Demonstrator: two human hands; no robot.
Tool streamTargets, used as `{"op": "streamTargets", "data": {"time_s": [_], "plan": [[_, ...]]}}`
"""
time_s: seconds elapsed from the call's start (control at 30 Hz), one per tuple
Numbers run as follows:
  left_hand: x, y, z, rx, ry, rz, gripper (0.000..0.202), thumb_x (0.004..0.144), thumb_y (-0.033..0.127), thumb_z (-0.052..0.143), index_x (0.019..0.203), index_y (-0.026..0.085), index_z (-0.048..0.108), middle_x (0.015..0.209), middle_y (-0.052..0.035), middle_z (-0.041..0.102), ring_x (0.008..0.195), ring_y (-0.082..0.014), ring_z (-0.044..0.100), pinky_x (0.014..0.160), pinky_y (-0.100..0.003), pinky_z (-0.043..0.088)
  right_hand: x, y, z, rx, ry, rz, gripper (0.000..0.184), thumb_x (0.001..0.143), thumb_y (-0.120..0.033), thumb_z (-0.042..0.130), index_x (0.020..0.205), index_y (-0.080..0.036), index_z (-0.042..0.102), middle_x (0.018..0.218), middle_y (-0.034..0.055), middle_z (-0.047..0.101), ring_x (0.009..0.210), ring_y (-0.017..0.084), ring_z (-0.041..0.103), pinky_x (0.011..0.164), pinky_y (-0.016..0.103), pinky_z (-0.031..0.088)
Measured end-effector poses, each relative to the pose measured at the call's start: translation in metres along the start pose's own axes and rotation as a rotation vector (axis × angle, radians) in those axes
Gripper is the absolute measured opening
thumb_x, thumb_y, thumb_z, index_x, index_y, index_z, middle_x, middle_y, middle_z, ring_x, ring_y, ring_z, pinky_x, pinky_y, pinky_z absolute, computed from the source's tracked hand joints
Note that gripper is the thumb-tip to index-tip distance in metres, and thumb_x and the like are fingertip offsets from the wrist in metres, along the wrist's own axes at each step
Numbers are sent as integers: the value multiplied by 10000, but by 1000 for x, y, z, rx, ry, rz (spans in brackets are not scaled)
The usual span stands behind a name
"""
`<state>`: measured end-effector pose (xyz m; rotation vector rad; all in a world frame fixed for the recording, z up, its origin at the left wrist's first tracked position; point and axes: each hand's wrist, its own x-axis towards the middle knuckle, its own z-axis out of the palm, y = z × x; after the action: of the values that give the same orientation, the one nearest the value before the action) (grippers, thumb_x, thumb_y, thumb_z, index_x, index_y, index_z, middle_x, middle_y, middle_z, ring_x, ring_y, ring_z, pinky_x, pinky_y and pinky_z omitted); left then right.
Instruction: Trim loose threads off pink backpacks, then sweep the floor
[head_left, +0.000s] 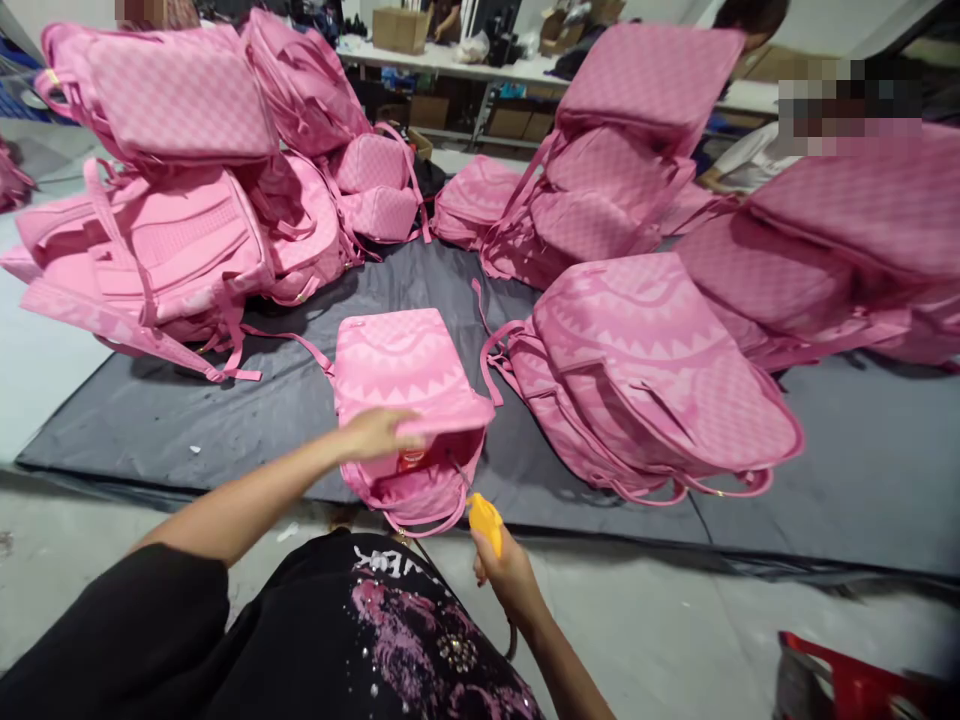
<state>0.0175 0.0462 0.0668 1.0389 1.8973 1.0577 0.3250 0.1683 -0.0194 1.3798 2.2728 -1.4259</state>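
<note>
A small pink backpack (397, 350) lies before me at the table's near edge, its top gaping toward me. My left hand (381, 433) is at the lifted edge of its front panel, fingers over the edge and slightly blurred. A red label (412, 457) shows inside the opening. My right hand (504, 570) is closed around a yellow-handled tool (486, 520). A thin dark shaft extends from the handle toward the bag's opening; its exact kind is unclear. Right of this bag lies a larger pink backpack (630, 370), patterned with teeth shapes.
Stacked pink backpacks (150, 230) rise at the left, with further piles (600, 180) at the back and right. Dark sheeting (292, 390) covers the table. Behind stand a white bench (480, 68) and other people. A red object (862, 680) is at lower right.
</note>
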Motion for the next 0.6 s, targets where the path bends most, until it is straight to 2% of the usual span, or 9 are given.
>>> {"op": "streamTargets", "data": {"time_s": [0.07, 0.1, 0.13, 0.23, 0.3, 0.37, 0.43, 0.53, 0.6], "plan": [[-28, -18, 21, -89, -169, 29, 540, 704, 510, 789, 1167, 244, 707, 1265, -83, 676, 1179, -320, 599, 995, -380, 451, -3, 18, -6, 167, 18, 35, 435, 778, -566, 477, 981, -201, 597, 700, 53, 672, 611, 247, 656, 574, 346, 543], [-39, -32, 28, -178, -151, -10, 550, 747, 504, 755, 1224, 240, 683, 1321, -95, 647, 1231, -317, 577, 1043, -389, 433, -5, 26, -9, 182, 56, 34, 399, 746, -568, 506, 895, -208, 592, 718, 54, 671, 629, 246, 652, 589, 349, 542], [-46, -49, 32, -253, -51, -65, 548, 779, 500, 721, 1249, 223, 666, 1344, -111, 630, 1258, -313, 563, 1076, -396, 417, -6, 32, -13, 147, 111, 26, 373, 724, -571, 525, 820, -216, 584, 725, 53, 668, 651, 247, 649, 609, 351, 538], [-54, -100, 32, -274, 430, -308, 607, 787, 475, 703, 1301, 168, 600, 1410, -162, 560, 1335, -331, 491, 1146, -438, 352, -9, 41, -17, 7, 209, 42, 380, 738, -610, 508, 707, -236, 569, 629, 38, 626, 630, 246, 624, 609, 355, 504], [-51, -125, 29, -264, 591, -510, 741, 759, 466, 743, 1383, 143, 507, 1513, -198, 438, 1393, -358, 417, 1153, -459, 332, -10, 39, -13, 48, 160, 72, 406, 764, -637, 483, 673, -247, 545, 569, 31, 604, 559, 233, 605, 554, 345, 482], [-47, -139, 27, -400, 587, -684, 861, 731, 500, 781, 1432, 145, 431, 1554, -221, 369, 1393, -373, 416, 1094, -440, 393, -12, 37, -8, 160, 88, 76, 432, 756, -664, 496, 668, -243, 538, 573, 43, 630, 531, 227, 619, 551, 339, 492], [-45, -145, 28, -620, 512, -738, 840, 734, 599, 757, 1397, 179, 458, 1489, -209, 465, 1318, -357, 504, 975, -395, 477, -15, 38, -4, 250, 69, 105, 459, 700, -693, 537, 711, -235, 564, 641, 80, 694, 574, 256, 668, 574, 355, 518], [-42, -150, 31, -888, 422, -743, 778, 767, 808, 555, 1250, 198, 551, 1170, -147, 677, 1087, -302, 646, 798, -353, 529, -16, 47, -4, 268, 207, 217, 523, 634, -722, 544, 840, -244, 590, 717, 109, 742, 644, 313, 711, 500, 373, 497], [-38, -152, 34, -980, 401, -766, 840, 742, 887, 465, 1183, 179, 569, 964, -102, 697, 946, -265, 677, 737, -330, 528, -8, 51, -6, 218, 315, 268, 530, 647, -714, 527, 914, -260, 584, 730, 95, 750, 660, 320, 722, 444, 359, 464]]}}
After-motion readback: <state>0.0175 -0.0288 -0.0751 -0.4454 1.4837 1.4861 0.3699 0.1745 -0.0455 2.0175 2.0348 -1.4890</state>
